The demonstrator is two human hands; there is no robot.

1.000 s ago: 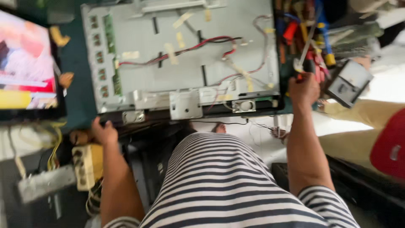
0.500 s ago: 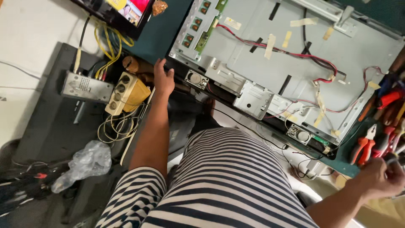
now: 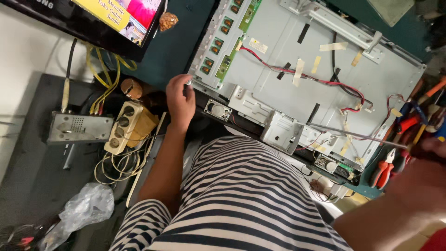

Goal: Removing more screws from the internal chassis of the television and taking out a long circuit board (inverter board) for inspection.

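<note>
Now left hand (image 3: pixel 181 100) pinches the panel (image 3: pixel 325 69) corner — right hand (image 3: pixel 425 160) grips a screwdriver (image 3: pixel 357 135).

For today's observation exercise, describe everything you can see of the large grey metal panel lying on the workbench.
The grey metal panel is the opened back of a flat screen, lying flat and skewed across a dark green bench. It looks like sheet metal, with green circuit strips along one edge, red and black wires held by strips of tape, a cross bar near the far edge, and small metal brackets and round speakers along the near edge. The left hand touches its near corner; a long thin tool shaft from the right hand reaches over it.
</note>
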